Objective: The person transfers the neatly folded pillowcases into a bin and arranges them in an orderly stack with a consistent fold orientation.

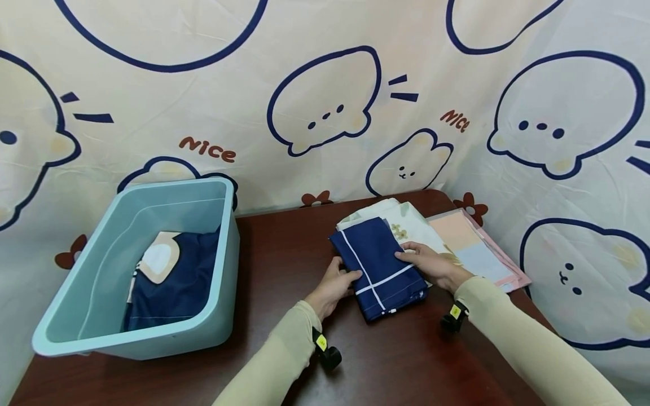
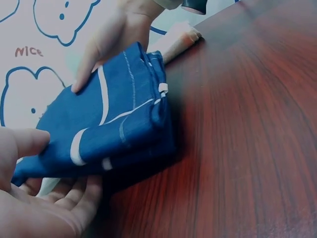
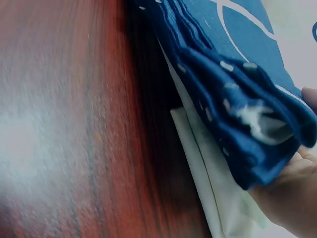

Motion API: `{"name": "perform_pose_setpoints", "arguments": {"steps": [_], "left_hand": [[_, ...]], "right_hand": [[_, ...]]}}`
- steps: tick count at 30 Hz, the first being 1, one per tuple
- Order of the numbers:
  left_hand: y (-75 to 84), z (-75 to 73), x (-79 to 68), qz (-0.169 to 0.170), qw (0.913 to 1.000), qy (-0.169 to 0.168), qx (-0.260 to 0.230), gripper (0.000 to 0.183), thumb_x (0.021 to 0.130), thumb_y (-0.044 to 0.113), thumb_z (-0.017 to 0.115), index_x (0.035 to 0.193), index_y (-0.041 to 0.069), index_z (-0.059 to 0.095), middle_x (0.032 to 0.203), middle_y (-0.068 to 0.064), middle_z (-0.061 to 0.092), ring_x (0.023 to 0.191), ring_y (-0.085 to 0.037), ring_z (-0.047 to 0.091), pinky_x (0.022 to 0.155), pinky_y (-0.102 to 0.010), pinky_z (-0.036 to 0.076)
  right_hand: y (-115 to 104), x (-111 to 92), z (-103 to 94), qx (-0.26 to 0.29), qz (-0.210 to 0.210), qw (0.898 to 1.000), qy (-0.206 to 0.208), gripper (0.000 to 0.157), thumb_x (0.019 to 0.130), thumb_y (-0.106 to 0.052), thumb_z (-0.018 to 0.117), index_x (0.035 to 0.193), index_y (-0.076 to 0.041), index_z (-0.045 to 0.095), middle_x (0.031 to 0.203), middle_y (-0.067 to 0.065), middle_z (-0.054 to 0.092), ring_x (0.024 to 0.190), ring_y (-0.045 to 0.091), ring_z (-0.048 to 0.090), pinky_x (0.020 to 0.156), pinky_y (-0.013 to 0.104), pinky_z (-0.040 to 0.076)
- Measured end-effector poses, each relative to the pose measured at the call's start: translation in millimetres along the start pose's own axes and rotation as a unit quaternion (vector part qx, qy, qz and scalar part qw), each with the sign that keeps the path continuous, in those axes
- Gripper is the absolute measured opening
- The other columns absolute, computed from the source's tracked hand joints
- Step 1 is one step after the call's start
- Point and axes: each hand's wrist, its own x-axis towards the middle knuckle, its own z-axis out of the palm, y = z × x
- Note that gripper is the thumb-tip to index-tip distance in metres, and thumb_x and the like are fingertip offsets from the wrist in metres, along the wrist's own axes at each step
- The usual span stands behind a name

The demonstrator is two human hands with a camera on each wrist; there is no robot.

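Note:
A folded navy cloth (image 1: 373,259) with white lines is held between both hands, partly over a folded white cloth (image 1: 413,225) with a leaf and flower print. My left hand (image 1: 332,287) grips its left edge, thumb on top and fingers underneath, as the left wrist view shows. On the opposite edge my right hand (image 1: 431,264) holds it, thumb on the upper face and fingers below. Several layered folds of the navy cloth (image 3: 233,94) face the right wrist camera, above the edge of the white cloth (image 3: 208,168).
A light blue plastic tub (image 1: 231,270) stands at the left with a navy cloth (image 1: 188,282) bearing a pale patch inside. Right of the white cloth lies a pink, peach and blue folded cloth (image 1: 474,245). The brown wooden table (image 1: 284,242) meets a printed curtain (image 1: 315,175) behind.

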Motion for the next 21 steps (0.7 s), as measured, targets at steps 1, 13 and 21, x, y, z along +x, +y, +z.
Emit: {"name": "perform_pose_setpoints", "arguments": {"steps": [1, 13, 21], "left_hand": [[-0.1, 0.6, -0.2, -0.002, 1.0000, 0.000, -0.006, 0.033, 0.101, 0.010, 0.056, 0.129, 0.007, 0.039, 0.129, -0.021, 0.063, 0.099, -0.020, 0.067, 0.082, -0.033, 0.054], [-1.8, -3.5, -1.9, 0.019, 0.9995, 0.024, -0.007, 0.029, 0.103, 0.007, 0.052, 0.129, 0.010, 0.041, 0.125, -0.022, 0.068, 0.094, -0.021, 0.073, 0.070, -0.031, 0.057], [-1.8, -10.3, -5.3, 0.023, 0.9995, 0.011, 0.019, 0.029, 0.105, 0.009, 0.049, 0.133, 0.011, 0.040, 0.122, -0.021, 0.070, 0.090, -0.018, 0.073, 0.068, -0.030, 0.056]], "right_hand": [[0, -1, 0.6, 0.008, 0.001, 1.000, -0.002, 0.042, 0.105, -0.031, 0.055, 0.133, -0.005, 0.040, 0.102, 0.000, 0.070, 0.089, 0.013, 0.071, 0.080, 0.033, 0.059], [-4, -8, 2.2, -0.009, 0.003, 1.000, -0.010, 0.082, 0.104, -0.031, 0.056, 0.159, 0.003, 0.006, 0.145, 0.026, 0.054, 0.106, 0.011, 0.068, 0.093, 0.029, 0.055], [-5, -14, 6.2, -0.007, -0.011, 1.000, -0.015, 0.087, 0.104, -0.031, 0.057, 0.160, 0.004, 0.000, 0.131, 0.012, 0.068, 0.110, 0.011, 0.069, 0.103, 0.033, 0.052]]}}
